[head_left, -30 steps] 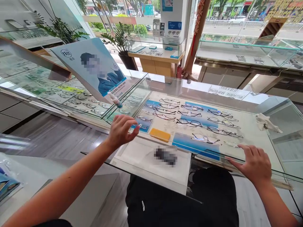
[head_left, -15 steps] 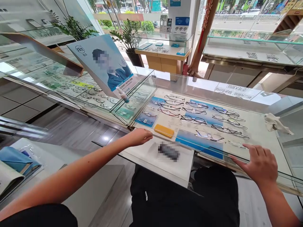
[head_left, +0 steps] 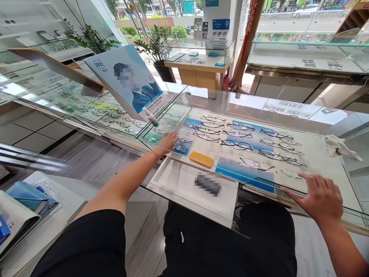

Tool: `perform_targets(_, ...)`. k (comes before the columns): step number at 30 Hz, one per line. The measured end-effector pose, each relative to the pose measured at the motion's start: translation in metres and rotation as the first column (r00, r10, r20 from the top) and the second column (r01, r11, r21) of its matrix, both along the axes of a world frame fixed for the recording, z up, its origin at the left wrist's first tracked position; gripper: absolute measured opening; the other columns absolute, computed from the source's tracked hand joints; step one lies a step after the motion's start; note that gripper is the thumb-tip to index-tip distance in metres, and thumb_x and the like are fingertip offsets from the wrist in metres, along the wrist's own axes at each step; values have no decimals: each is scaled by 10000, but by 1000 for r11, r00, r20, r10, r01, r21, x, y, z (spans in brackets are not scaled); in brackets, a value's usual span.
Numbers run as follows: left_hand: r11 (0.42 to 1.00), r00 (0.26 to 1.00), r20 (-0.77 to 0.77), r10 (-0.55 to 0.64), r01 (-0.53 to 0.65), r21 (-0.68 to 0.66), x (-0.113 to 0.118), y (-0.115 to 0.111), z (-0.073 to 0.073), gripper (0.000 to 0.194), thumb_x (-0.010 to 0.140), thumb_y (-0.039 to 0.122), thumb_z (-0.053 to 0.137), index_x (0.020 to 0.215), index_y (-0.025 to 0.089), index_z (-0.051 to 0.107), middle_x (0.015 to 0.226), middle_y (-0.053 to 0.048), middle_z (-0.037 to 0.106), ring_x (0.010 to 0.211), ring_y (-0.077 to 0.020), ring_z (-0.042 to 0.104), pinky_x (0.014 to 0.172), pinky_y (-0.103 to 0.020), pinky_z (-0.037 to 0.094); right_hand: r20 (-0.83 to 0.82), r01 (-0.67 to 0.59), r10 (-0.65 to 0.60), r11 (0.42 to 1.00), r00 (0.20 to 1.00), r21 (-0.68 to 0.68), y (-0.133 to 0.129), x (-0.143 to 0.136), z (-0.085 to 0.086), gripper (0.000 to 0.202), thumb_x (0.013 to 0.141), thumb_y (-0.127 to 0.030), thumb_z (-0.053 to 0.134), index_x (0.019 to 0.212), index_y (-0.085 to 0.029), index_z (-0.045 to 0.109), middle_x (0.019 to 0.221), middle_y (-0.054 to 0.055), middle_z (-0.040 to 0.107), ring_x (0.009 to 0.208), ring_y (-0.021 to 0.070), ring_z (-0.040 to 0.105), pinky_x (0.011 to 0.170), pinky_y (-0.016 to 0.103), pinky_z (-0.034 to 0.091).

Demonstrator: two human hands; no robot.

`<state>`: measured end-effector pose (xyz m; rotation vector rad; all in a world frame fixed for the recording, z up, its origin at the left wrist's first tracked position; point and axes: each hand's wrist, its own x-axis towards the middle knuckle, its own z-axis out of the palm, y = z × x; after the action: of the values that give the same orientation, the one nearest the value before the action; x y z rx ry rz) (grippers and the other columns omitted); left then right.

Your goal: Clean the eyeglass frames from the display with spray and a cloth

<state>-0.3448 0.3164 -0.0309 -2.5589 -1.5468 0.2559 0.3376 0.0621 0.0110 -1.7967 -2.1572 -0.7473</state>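
Observation:
My left hand (head_left: 168,142) lies on the glass top of the display case, fingers stretched forward, holding nothing. Just beyond it are eyeglasses (head_left: 181,148) on a blue mat. Resting by the front edge of the glass, my right hand (head_left: 324,194) has its thumb apart from its fingers and holds nothing. A clear-rimmed pair of glasses (head_left: 291,174) lies close to those fingertips. Between my hands are a yellow case (head_left: 201,159) and a blue card (head_left: 227,169). Below them a white drawer (head_left: 170,181) is pulled out, with a blurred dark object (head_left: 207,184) in it.
Several rows of glasses (head_left: 236,145) fill the display case. A poster (head_left: 127,80) leans at the left behind a spray bottle (head_left: 150,117). A crumpled cloth (head_left: 341,147) is at the far right. Blue pouches (head_left: 31,198) rest on the surface to my left.
My left hand has moved forward, from over the drawer's left corner onto the display glass. My right hand has stayed by the front edge. The view has shifted slightly.

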Motion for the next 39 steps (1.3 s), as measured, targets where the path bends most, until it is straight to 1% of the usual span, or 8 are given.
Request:
perform_targets(7,999,1000,0,-10,10,-50,-3,15,-6,341,862,246,718,1197,195,758,1668,-185,510,1627,-389,353,1283,-559,340,28,-5,5,1000,1000,2,1,1,-1,826,927,-828,620,1342,-116,675,1038,182,722,992,374,584,831,436,364)
perform_targets(13,991,998,17,-62,64,-120,7,30,-14,217,810,193,723,1016,209,788,1663,-136,557,1613,-397,380,1268,-587,339,26,-8,8,1000,1000,-23,1,0,1,775,954,-781,602,1376,-134,652,1053,184,716,986,377,575,829,434,365)
perform_targets(16,988,997,36,-70,74,-138,14,37,-18,176,754,150,718,902,217,785,1541,-109,677,1567,-381,442,1250,-555,360,1,-17,17,1000,1000,-19,2,0,0,764,951,-763,606,1394,-142,643,1054,187,719,991,390,583,824,439,367)
perform_targets(19,987,997,51,-64,71,-146,19,42,-20,127,748,147,692,818,222,766,1306,-99,796,1500,-360,503,1232,-513,360,-9,-16,16,999,1000,-30,2,0,0,762,946,-768,610,1382,-145,653,1075,191,723,1007,392,592,823,437,370)
perform_targets(21,987,997,57,-52,60,-149,21,45,-21,98,751,170,689,799,217,761,1180,-113,819,1436,-356,541,1216,-495,359,-10,-14,14,999,1000,-33,2,-1,2,742,950,-766,607,1353,-145,667,1078,188,724,1009,385,595,826,434,374)
perform_targets(24,988,998,63,-26,35,-149,23,46,-21,81,755,203,696,795,200,766,1117,-142,813,1333,-360,591,1186,-495,369,-14,-13,12,999,1000,-33,2,-4,6,713,962,-766,596,1304,-147,683,1069,179,724,1004,370,596,831,429,381)
perform_targets(32,985,999,47,17,-9,-170,26,32,-5,64,758,242,718,779,208,769,1067,-135,813,1219,-346,626,1119,-474,389,-19,-18,17,999,1000,-31,3,-7,10,710,957,-771,611,1280,-143,687,1060,167,722,1007,360,597,839,436,399)
perform_targets(39,986,999,45,23,-15,-168,29,-3,22,79,823,201,704,814,210,782,1073,-134,814,1244,-363,648,1100,-490,389,-16,-30,30,999,999,-14,2,-3,6,767,956,-813,582,1291,-131,686,1058,171,718,1024,367,606,839,442,407)
